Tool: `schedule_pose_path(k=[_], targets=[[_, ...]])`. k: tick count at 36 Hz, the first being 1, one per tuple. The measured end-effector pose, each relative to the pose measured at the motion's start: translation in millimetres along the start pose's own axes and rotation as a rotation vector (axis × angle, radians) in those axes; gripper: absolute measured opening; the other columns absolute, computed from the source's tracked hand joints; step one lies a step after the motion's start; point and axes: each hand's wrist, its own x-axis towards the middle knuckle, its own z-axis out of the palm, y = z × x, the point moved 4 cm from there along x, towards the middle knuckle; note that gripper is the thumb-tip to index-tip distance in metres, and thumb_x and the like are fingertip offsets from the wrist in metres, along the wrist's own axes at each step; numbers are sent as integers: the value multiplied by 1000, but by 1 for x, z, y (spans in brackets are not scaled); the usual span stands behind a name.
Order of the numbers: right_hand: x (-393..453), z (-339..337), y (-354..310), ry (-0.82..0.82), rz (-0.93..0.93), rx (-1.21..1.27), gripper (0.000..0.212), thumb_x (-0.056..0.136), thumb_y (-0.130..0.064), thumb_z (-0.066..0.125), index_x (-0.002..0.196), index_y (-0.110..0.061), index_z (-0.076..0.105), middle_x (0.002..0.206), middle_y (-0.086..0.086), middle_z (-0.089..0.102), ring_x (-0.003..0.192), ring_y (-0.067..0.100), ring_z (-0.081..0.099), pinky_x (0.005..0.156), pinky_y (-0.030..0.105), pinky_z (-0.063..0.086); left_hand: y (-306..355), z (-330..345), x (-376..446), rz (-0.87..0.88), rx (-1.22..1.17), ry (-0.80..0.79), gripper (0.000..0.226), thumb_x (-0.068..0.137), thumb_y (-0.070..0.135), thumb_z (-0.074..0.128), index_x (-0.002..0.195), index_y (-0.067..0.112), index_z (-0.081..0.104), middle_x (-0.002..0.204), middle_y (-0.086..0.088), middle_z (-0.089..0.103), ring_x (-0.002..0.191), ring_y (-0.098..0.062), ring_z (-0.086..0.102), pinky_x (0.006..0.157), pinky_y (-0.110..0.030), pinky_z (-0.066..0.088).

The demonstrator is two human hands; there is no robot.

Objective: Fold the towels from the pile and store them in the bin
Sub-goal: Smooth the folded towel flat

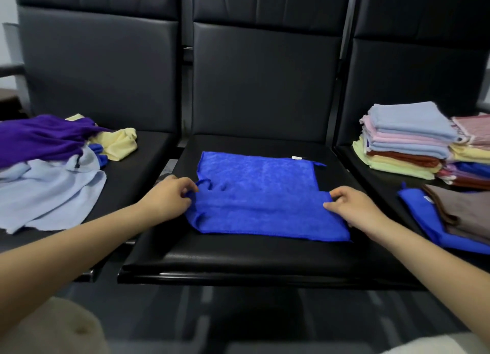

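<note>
While both hands work at its side edges, the blue microfibre towel (254, 194) lies on the middle seat (238, 258) of a row of black padded chairs, its near part folded over so that a doubled band runs across the front. A small white label (297, 157) shows at its far right corner, and a thin blue hanging loop (204, 183) curls up at the left edge.

The left hand (169, 194) has its fingers curled, thumb and fingertips pinching the towel's left edge just beside the loop. The right hand (350, 204) pinches the folded right edge between thumb and curled fingers.

On the left seat sits the unfolded pile (47, 163): a purple towel on top, pale blue and pale yellow ones beneath and beside it. On the right seat, far back, stands a stack of folded towels (405, 141) in grey-blue, pink, rust and yellow, with a second mixed stack touching it on the right. Nearer on that seat lies a brown towel (466, 213) over another blue towel (424, 221).
</note>
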Motion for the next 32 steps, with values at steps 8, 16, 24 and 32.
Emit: schedule_pose_path(k=[8, 16, 24, 32], targets=[[-26, 8, -44, 133, -496, -164, 22, 80, -21, 78, 96, -22, 63, 83, -7, 56, 81, 11, 50, 76, 28, 43, 45, 7, -28, 465, 58, 71, 41, 78, 46, 39, 102, 28, 68, 108, 5, 57, 106, -19, 52, 96, -40, 43], [-61, 64, -65, -357, -664, -95, 13, 81, -26, 79, 90, -26, 70, 79, -8, 56, 72, 10, 52, 69, 20, 44, 71, 38, -37, 620, 257, -56, 38, 89, 59, 45, 113, 31, 57, 111, 10, 50, 103, -8, 48, 85, -26, 42], [-56, 74, -72, -211, -766, -248, 24, 83, -41, 73, 99, -28, 62, 82, -14, 48, 76, 6, 48, 73, 26, 45, 81, 42, -28, 724, 306, 29, 51, 88, 47, 13, 98, 14, 51, 92, -2, 59, 82, -22, 56, 69, -34, 44], [-31, 68, -77, -106, -691, -440, 13, 95, -36, 58, 100, -25, 62, 91, -12, 60, 85, 12, 55, 75, 32, 43, 75, 28, 2, 512, 196, -32, 18, 103, 34, 35, 102, 18, 43, 64, 6, 43, 69, -22, 52, 68, -36, 40]])
